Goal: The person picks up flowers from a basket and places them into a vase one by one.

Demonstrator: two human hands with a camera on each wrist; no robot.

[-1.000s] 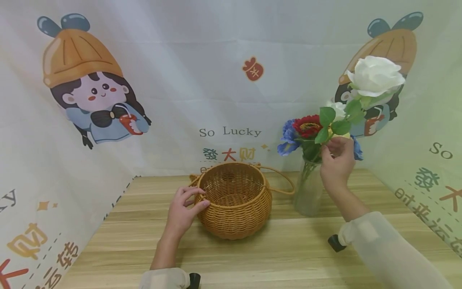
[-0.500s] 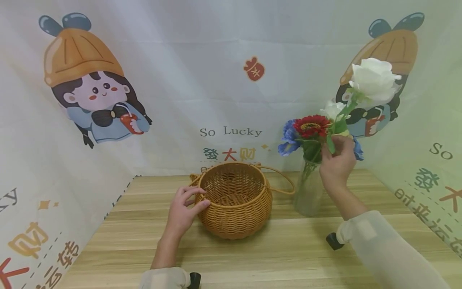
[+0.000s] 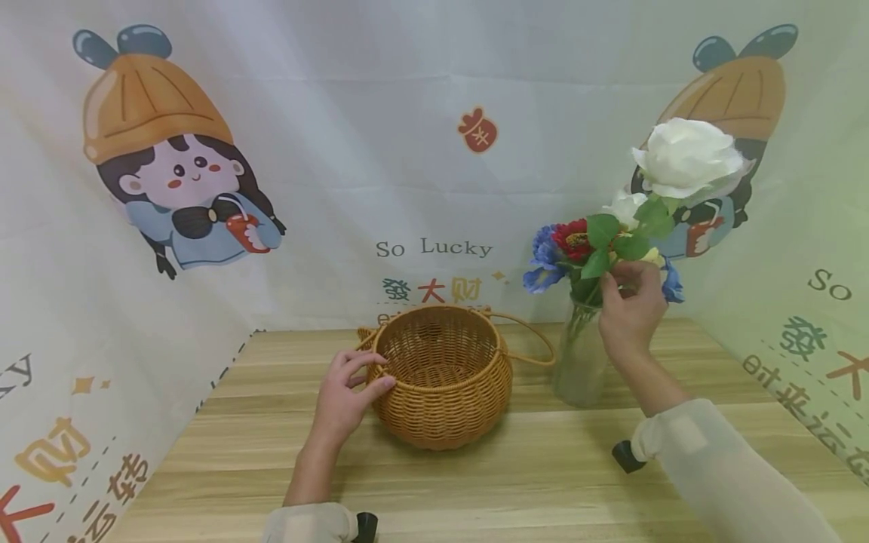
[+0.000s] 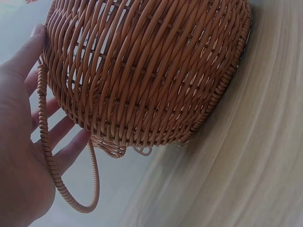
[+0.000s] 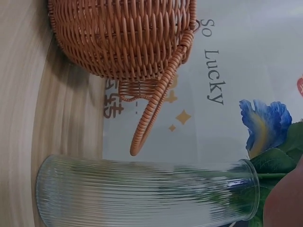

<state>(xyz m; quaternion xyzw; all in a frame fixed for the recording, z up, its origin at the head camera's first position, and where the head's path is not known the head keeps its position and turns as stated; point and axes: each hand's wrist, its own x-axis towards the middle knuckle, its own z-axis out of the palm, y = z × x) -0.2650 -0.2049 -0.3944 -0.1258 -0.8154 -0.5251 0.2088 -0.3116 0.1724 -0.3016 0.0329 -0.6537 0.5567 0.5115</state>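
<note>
A round wicker basket (image 3: 441,418) stands on the table with nothing inside. My left hand (image 3: 342,400) holds its left rim, thumb at the front; in the left wrist view a looped handle (image 4: 71,201) hangs by the palm. At the right, my right hand (image 3: 633,317) pinches the stem of a large white rose (image 3: 689,160) just under its green leaves (image 3: 631,246). The rose leans over a ribbed clear glass vase (image 5: 142,194) that holds several other flowers, among them a red flower (image 3: 572,240), a blue flower (image 3: 541,279) and a smaller white one.
The basket's other handle (image 3: 536,335) sticks out toward the vase. Behind the wooden table (image 3: 462,490) hangs a printed white cloth (image 3: 353,136), which also lines both sides.
The white rose has turned on its stem, its leaves swinging round to cover part of the red flower. Its bloom has come lower and leftward with the right hand. The left hand stays put.
</note>
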